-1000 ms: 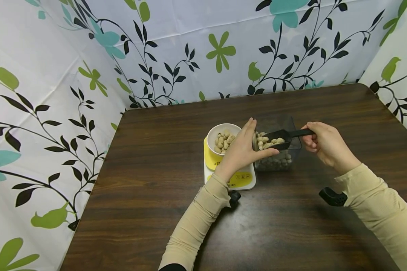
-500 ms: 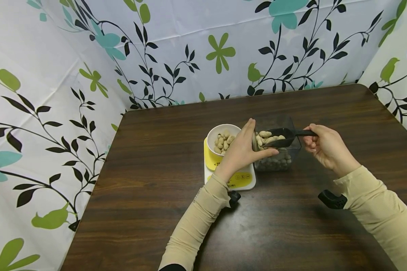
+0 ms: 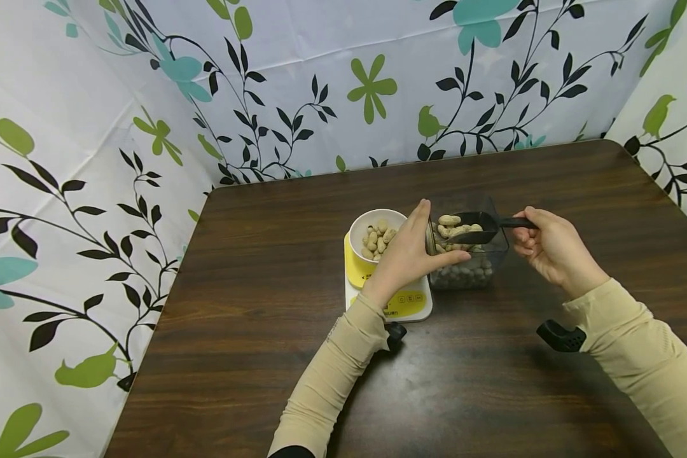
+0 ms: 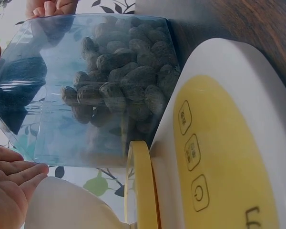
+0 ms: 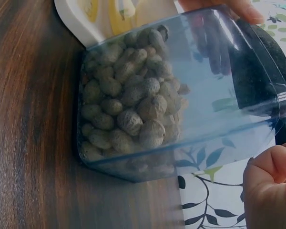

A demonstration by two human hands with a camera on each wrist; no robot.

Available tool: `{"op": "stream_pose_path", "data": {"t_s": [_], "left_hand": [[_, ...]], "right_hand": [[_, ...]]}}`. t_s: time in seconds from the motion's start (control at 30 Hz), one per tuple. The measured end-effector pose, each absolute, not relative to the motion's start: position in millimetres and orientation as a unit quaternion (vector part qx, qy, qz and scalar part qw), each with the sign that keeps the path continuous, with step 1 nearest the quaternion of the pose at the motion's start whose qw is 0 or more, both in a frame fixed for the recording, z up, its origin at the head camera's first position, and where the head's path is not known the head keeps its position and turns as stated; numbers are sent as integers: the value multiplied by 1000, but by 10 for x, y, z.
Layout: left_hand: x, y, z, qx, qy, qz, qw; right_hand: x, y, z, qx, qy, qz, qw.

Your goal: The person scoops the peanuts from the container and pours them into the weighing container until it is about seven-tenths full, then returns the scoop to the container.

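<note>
My right hand [image 3: 555, 251] grips the handle of a black scoop [image 3: 490, 224]. Pale, unshelled peanuts [image 3: 460, 229] lie in the scoop's blade, which is at the top of a clear plastic container [image 5: 214, 119]. Through the container's walls more peanuts [image 5: 128, 95] show, filling the lower part. My left hand [image 3: 409, 254] rests against the container's left side, fingers straight and thumb stretched along the near side. Just left of that hand, a white bowl [image 3: 353, 230] with peanuts [image 3: 376, 242] in it sits on a yellow and white kitchen scale [image 3: 352, 280], partly hidden by the hand.
The container and scale stand close together on a dark wooden table [image 3: 263, 286]. A white curtain [image 3: 303, 83] with leaf and flower prints hangs behind the table and along its sides. Each wrist wears a black camera mount [image 3: 561, 335].
The scoop has risen slightly and shifted a little right, its blade levelling with peanuts in it. The left hand, bowl and scale have stayed in place.
</note>
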State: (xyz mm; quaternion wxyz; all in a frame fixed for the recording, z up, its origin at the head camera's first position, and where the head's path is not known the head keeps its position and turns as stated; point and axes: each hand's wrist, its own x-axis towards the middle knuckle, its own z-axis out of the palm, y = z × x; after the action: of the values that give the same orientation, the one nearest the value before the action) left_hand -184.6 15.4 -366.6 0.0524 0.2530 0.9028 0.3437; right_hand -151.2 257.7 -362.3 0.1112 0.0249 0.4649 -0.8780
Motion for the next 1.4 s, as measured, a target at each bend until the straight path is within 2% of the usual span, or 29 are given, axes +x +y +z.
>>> {"op": "stream_pose_path", "data": {"t_s": [0.97,1.4], "left_hand": [[-1862,153,-3674,256,902,344,52],[-1891,117,-3625,263,902,340,40]], "right_hand": [[-1524,2594,-3614,15,492,-865,95],[-1602,2539,-3453,6,490,-868,86]]}}
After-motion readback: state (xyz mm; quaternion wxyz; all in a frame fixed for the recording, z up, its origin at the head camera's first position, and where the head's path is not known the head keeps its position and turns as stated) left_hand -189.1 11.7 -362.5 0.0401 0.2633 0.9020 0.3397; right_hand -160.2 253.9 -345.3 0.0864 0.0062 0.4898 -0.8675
